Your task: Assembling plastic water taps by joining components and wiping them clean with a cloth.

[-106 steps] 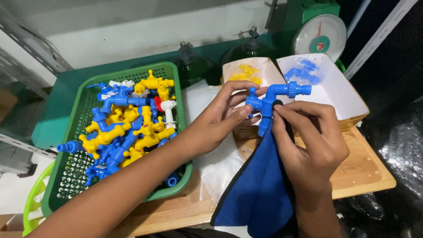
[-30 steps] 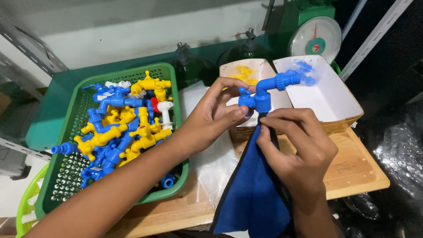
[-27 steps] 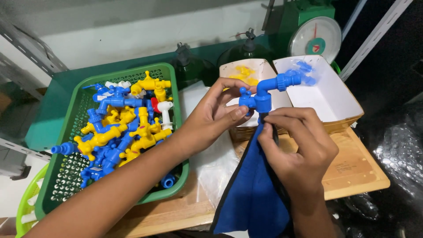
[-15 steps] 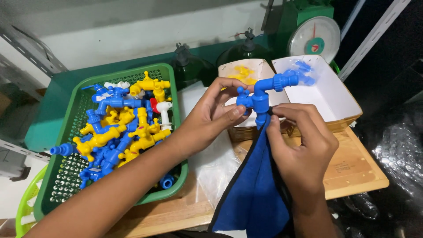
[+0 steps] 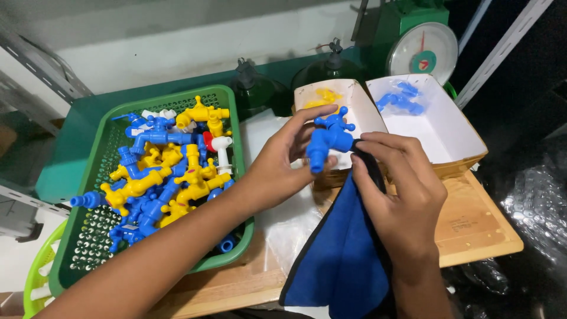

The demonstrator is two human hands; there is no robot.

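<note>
A basket (image 5: 236, 177) full of taps (image 5: 159, 177) sits on the left of the worktop (image 5: 472, 224). 2 boxes (image 5: 449, 127) sit on the right. A scale (image 5: 422, 53) stands behind the boxes. A cloth (image 5: 342, 260) hangs in front.

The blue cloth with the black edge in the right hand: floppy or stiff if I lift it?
The blue cloth with black edging likely goes limp: it hangs in soft folds below the right hand. It is probably light, since fingertips alone pinch it. It is unlikely to slip, as it drapes over the wooden board.
</note>
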